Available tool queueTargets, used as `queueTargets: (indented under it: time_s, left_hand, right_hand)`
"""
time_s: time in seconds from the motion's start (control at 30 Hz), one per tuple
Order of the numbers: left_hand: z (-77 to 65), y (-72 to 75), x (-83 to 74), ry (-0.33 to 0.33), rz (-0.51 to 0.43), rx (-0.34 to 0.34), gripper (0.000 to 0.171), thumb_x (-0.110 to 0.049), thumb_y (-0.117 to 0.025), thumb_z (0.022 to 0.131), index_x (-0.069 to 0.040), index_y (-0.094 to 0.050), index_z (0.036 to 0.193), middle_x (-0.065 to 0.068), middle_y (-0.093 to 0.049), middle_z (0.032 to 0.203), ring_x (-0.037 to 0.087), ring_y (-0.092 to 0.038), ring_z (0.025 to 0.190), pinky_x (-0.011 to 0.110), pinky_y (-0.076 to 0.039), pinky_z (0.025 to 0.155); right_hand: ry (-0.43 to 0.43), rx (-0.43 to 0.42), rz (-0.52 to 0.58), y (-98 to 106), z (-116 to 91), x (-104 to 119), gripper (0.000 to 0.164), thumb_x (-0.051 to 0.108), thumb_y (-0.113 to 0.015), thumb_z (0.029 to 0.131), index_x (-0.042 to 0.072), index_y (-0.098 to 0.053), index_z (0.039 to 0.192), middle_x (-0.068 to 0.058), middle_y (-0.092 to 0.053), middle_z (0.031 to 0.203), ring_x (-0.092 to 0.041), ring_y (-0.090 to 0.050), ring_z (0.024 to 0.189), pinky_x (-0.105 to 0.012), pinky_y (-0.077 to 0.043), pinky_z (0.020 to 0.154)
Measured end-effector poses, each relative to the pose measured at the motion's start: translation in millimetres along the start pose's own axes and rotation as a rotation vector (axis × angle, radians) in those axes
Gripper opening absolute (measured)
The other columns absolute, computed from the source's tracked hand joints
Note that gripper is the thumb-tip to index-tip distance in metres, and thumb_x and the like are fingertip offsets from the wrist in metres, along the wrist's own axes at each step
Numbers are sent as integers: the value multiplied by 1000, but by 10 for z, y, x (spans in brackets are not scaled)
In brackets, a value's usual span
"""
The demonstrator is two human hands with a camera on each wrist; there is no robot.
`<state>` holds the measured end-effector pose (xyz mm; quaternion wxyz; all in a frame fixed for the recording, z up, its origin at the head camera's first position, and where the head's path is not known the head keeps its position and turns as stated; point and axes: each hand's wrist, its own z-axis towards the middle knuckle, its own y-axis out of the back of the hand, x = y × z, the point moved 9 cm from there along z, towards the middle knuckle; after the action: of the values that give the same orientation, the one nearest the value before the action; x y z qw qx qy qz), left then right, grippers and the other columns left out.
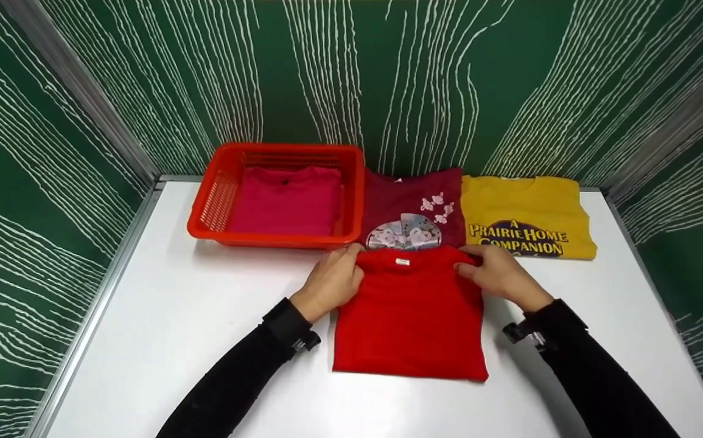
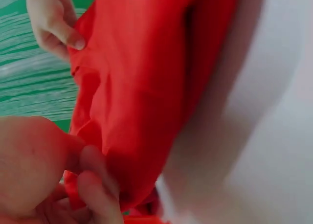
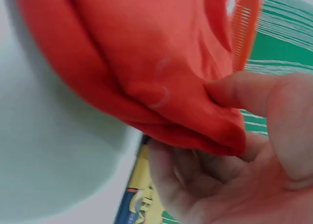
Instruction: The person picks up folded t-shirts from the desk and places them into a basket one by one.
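A folded red T-shirt (image 1: 411, 316) with a small white neck label is held by its two upper corners. My left hand (image 1: 334, 281) grips the left shoulder corner, close to the front of the orange-red basket (image 1: 278, 241). At the right shoulder corner, my right hand (image 1: 503, 275) pinches the cloth, thumb on top and fingers beneath, as the right wrist view shows of the red cloth (image 3: 142, 62). The collar end overlaps the lower edge of a maroon T-shirt (image 1: 388, 194) in the head view. In the left wrist view the red cloth (image 2: 142, 97) hangs in a fold.
Inside the plastic basket lies a folded pink T-shirt (image 1: 287, 204). A folded yellow T-shirt (image 1: 528, 201) with dark lettering lies right of the maroon one, along the back edge of the white table (image 1: 205, 340). Green walls (image 1: 388, 79) with white lines enclose three sides.
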<state>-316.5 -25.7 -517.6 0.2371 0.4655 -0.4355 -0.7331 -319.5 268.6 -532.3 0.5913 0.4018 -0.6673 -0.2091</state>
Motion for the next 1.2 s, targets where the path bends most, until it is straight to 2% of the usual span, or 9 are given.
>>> queueTargets:
  time_s: [0.13,0.27,0.37,0.5,0.6,0.7,0.83,0.97,1.2]
  left_hand:
    - [-9,129,-104,-28,-64,-1,48,-5,-67,100,0,-65,148,20,-76,139,34,-77,124,47,-63,106]
    - [-14,240,-171,-11,-123,13,47,-7,-68,97,-2,-71,143,16,-77,138,29,-77,123,44,-62,108]
    - [-7,298,-199,-6,-157,38,42,-15,-68,101,-6,-72,142,12,-77,139,24,-75,126,42,-60,111]
    - [-2,324,-190,17,-254,99,41,-25,-66,111,-8,-68,148,12,-82,110,20,-82,91,39,-65,95]
    - [1,355,-170,28,-283,112,40,-24,-66,112,-8,-66,149,11,-78,96,18,-77,64,37,-65,83]
    - [11,431,-158,16,-216,69,40,-19,-67,111,-7,-66,150,13,-81,124,22,-84,96,40,-64,100]
    - [16,498,-141,14,-142,41,46,-11,-70,108,-1,-64,153,18,-72,148,32,-71,137,46,-57,117]
    - [13,544,-135,13,-133,38,38,-7,-70,106,0,-71,144,16,-77,137,33,-75,128,45,-60,111]
    - [7,745,-99,1,-189,-49,17,-15,-71,108,-9,-80,121,4,-78,112,20,-72,99,37,-62,91]
  right_hand:
    - [10,22,-7,106,-26,23,57,30,-71,107,-5,-64,150,-28,-68,140,-33,-58,109,-34,-47,82]
    - [36,41,14,193,-62,70,44,29,-75,103,0,-73,136,-17,-72,117,-28,-60,101,-29,-50,78]
    - [46,55,55,255,-96,105,34,31,-76,104,6,-75,127,-10,-68,108,-25,-58,99,-29,-50,77]
    - [64,49,64,330,-134,143,32,39,-75,106,12,-77,123,-6,-66,105,-24,-55,101,-31,-46,80]
    - [72,41,67,360,-150,156,31,39,-74,107,12,-77,123,-6,-64,101,-24,-54,98,-30,-44,78]
    - [86,22,56,398,-166,181,29,33,-76,106,9,-77,123,-6,-65,99,-23,-54,94,-28,-43,73]
    - [103,16,15,447,-211,251,26,23,-76,105,6,-80,125,-8,-69,100,-23,-56,92,-26,-45,71]
    - [144,7,-50,494,-259,349,22,18,-75,106,5,-81,122,-8,-71,99,-23,-58,91,-26,-47,71]
    - [278,-147,-104,703,-368,554,14,18,-78,104,9,-82,114,-6,-74,100,-19,-59,87,-23,-49,72]
